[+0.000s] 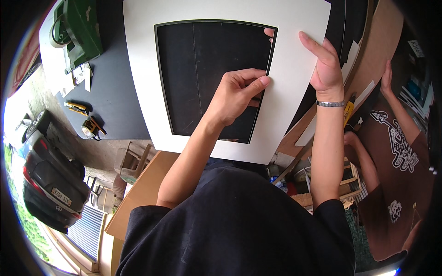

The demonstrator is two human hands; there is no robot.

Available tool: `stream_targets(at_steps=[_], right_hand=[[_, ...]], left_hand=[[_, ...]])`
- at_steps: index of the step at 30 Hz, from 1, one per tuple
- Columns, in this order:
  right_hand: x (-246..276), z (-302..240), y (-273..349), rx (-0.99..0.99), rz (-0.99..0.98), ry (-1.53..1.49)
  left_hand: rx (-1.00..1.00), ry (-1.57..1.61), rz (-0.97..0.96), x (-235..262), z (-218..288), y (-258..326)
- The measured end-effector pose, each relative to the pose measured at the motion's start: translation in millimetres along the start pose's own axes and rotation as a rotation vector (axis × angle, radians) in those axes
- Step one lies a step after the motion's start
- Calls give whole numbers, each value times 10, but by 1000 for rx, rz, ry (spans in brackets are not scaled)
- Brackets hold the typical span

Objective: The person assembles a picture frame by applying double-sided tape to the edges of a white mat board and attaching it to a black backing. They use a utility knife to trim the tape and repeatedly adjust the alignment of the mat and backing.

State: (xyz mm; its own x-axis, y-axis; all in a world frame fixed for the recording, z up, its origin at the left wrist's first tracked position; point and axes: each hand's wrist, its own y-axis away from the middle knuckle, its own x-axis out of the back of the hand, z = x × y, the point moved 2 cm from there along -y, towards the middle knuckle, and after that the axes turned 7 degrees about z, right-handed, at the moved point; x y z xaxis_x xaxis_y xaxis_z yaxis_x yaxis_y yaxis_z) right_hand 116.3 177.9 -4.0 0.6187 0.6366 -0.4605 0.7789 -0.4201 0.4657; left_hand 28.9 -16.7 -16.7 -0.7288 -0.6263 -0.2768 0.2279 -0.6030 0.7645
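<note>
A white rectangular mat board (138, 73) with a large window cut in it is held over a black tabletop. Dark edging lines the window. Reaching up inside the window, my left hand (237, 94) pinches the right inner edge between thumb and fingers. My right hand (324, 64), below which a metal wristband (330, 104) sits, grips the board's right border. Its thumb lies on the white face, and its other fingers go behind; fingertips show through the window's upper right corner.
On the black table (117, 110) at left lie a yellow utility knife (76, 108), a tape measure (89, 127) and a green case-like object (79, 32). Long brown boards (375, 50) run along the right. Another person in a brown shirt (391, 184) stands at right.
</note>
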Motion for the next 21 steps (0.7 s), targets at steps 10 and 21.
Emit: stream_targets(at_steps=[10, 21], right_hand=[[-11, 0, -7, -10, 7, -16], [11, 16, -9, -10, -12, -39]], left_hand=[[-16, -42, 1, 11, 58, 7], [-23, -52, -9, 22, 53, 9]])
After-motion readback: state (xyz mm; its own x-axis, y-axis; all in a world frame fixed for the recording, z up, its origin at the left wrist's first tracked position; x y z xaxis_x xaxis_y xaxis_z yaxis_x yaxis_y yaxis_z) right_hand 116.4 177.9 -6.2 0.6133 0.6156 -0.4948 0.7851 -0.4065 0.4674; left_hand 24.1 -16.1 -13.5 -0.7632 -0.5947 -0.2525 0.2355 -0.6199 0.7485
